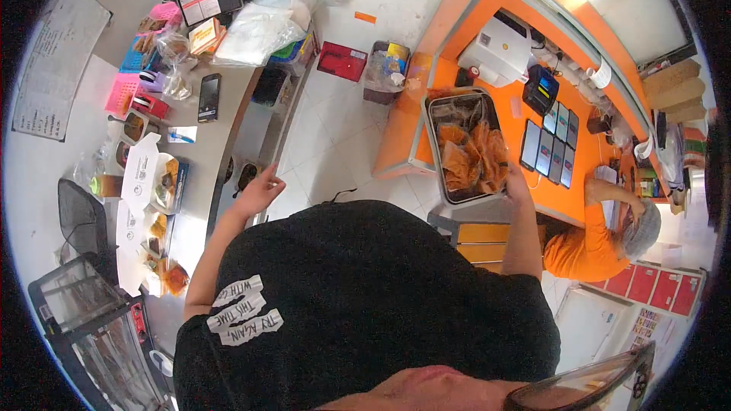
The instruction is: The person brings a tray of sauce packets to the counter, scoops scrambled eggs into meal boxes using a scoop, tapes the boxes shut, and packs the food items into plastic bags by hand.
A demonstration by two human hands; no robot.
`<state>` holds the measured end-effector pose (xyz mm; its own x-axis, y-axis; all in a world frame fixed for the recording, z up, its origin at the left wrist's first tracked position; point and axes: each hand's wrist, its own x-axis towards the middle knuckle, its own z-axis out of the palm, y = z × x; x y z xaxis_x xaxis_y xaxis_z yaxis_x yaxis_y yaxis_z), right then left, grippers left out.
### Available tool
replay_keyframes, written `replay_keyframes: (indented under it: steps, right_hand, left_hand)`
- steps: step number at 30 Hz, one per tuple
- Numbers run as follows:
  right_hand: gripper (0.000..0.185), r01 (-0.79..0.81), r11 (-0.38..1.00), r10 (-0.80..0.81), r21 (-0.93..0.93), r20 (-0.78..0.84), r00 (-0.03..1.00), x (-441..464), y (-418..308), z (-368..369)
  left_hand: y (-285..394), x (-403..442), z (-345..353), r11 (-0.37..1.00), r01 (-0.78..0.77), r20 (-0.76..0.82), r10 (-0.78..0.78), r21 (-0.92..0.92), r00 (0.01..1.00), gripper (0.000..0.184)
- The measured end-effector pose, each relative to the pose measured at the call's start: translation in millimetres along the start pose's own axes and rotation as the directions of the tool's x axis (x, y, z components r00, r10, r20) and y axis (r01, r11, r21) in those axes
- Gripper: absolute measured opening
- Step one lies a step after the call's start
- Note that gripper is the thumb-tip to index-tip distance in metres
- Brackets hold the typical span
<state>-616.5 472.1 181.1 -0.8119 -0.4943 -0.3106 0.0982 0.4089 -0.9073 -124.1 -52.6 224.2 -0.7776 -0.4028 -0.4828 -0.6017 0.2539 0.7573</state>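
Clearly, from the head view, the right grip [518,185] clasps the side of a tub [435,148] of orange packets [487,151] by the orange desk's [554,202] edge, near several phones [544,158]. Across from it, the left grip [259,193] hangs loosely spread beside the grey desk [234,90], which bears food boxes [141,171].

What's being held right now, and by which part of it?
The right hand holds the tray of orange packets by its right side, near the bottom corner in view. The left hand appears empty.
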Motion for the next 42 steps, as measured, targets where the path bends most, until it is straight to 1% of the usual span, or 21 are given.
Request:
replay_keyframes:
  steps: [2, 3, 4, 6, 7, 8, 9, 10, 11, 12, 15, 18, 21, 23, 27, 29, 30, 32, 34, 38, 42]
  right_hand:
    - [0.030, 0.101, 0.962, -0.109, -0.253, -0.018, 0.994, 21.2, -14.4, -7.6]
    - [0.025, -0.104, 0.971, 0.086, -0.215, -0.091, 0.992, 20.7, -33.6, -12.5]
    - [0.026, -0.061, 0.956, 0.038, -0.286, -0.083, 0.996, 29.9, -37.2, -15.3]
    - [0.026, 0.037, 0.876, -0.079, -0.482, -0.067, 0.995, 64.7, -20.4, -42.6]
    - [0.027, 0.094, 0.798, -0.153, -0.596, -0.050, 0.987, 88.7, -2.0, -60.0]
    - [0.023, 0.463, 0.470, -0.502, -0.751, 0.204, 0.840, 118.0, 21.6, -79.9]
    - [0.024, 0.119, 0.904, -0.109, -0.411, 0.049, 0.993, 119.0, -5.2, -77.7]
    - [0.028, 0.217, 0.471, -0.104, -0.855, 0.190, 0.976, 95.0, -81.1, -56.3]
    - [0.030, 0.375, -0.347, 0.018, -0.860, 0.393, 0.919, 137.2, -62.4, -83.5]
    - [0.025, 0.569, -0.413, -0.272, -0.711, 0.693, 0.667, 164.0, -45.2, -113.2]
    - [0.024, 0.490, 0.244, -0.148, -0.837, 0.467, 0.872, 185.3, -117.5, -54.5]
    - [0.023, 0.367, 0.572, 0.045, -0.734, 0.474, 0.879, 182.7, -205.9, 63.5]
    - [0.022, 0.372, 0.657, 0.151, -0.655, 0.599, 0.786, 158.2, -274.8, 176.0]
    - [0.022, 0.410, 0.671, 0.187, -0.617, 0.676, 0.712, 134.1, -306.8, 238.4]
    - [0.020, 0.569, 0.646, 0.161, -0.509, 0.820, 0.550, 98.1, -332.1, 333.7]
    - [0.019, 0.644, 0.627, 0.149, -0.438, 0.879, 0.453, 94.3, -326.7, 372.2]
    - [0.019, 0.673, 0.618, 0.154, -0.406, 0.902, 0.403, 94.5, -321.4, 389.7]
    - [0.020, 0.692, 0.611, 0.223, -0.384, 0.923, 0.315, 83.2, -315.1, 425.7]
    - [0.023, 0.678, 0.605, 0.352, -0.418, 0.904, 0.243, 66.3, -312.4, 452.7]
    - [0.024, 0.794, 0.473, 0.477, -0.381, 0.869, 0.133, 58.7, -263.8, 504.5]
    - [0.023, 0.916, 0.331, 0.545, -0.225, 0.838, 0.009, -8.6, -261.1, 560.4]
  left_hand:
    - [-18.8, -0.3, -6.1, 0.995, 0.073, 0.017, -0.072, -0.064, 0.997, 0.072]
    - [-20.3, -8.1, -11.0, 0.982, 0.138, 0.039, -0.134, -0.128, 0.990, 0.071]
    - [-7.5, -19.4, -17.4, 0.931, 0.160, 0.066, -0.147, -0.327, 0.987, 0.072]
    - [18.0, -45.7, -28.5, 0.700, 0.181, 0.086, -0.169, -0.691, 0.982, 0.075]
    - [26.5, -56.2, -34.6, 0.521, 0.128, 0.123, -0.044, -0.844, 0.991, 0.080]
    - [33.7, -66.9, -42.0, 0.306, 0.075, 0.105, 0.085, -0.949, 0.991, 0.085]
    - [43.8, -79.6, -49.2, 0.199, 0.038, 0.069, 0.154, -0.979, 0.986, 0.086]
    - [52.4, -91.7, -55.3, 0.093, -0.004, 0.017, 0.224, -0.996, 0.975, 0.088]
    - [56.7, -103.9, -59.9, 0.052, -0.050, -0.036, 0.247, -0.997, 0.968, 0.090]
    - [58.4, -115.8, -62.9, 0.017, -0.095, -0.087, 0.273, -0.995, 0.958, 0.091]
    - [25.5, -148.6, -62.1, 0.085, -0.221, -0.197, 0.232, -0.972, 0.953, 0.082]
    - [-22.7, -192.7, -38.1, 0.354, -0.272, -0.320, -0.083, -0.895, 0.944, 0.063]
    - [-61.2, -242.8, 7.1, 0.594, -0.136, -0.447, -0.416, -0.793, 0.792, 0.052]
    - [-96.9, -275.6, 47.6, 0.676, 0.148, -0.474, -0.639, -0.722, 0.607, 0.048]
    - [-148.0, -325.4, 160.5, 0.440, 0.366, -0.373, -0.896, -0.820, 0.243, 0.053]
    - [-181.8, -339.1, 231.1, 0.314, 0.438, -0.243, -0.947, -0.843, 0.211, 0.059]
    - [-194.6, -346.5, 275.2, 0.227, 0.325, -0.144, -0.955, -0.918, 0.259, 0.060]
    - [-210.7, -352.2, 342.0, 0.084, 0.653, 0.094, -0.968, -0.752, 0.232, 0.058]
    - [-200.0, -351.0, 389.2, 0.094, 0.619, 0.196, -0.903, -0.779, 0.383, 0.057]
    - [-182.5, -329.0, 397.6, 0.133, 0.334, 0.123, -0.757, -0.933, 0.642, 0.056]
    - [-196.4, -305.7, 392.4, 0.160, 0.050, -0.072, -0.675, -0.986, 0.734, 0.056]
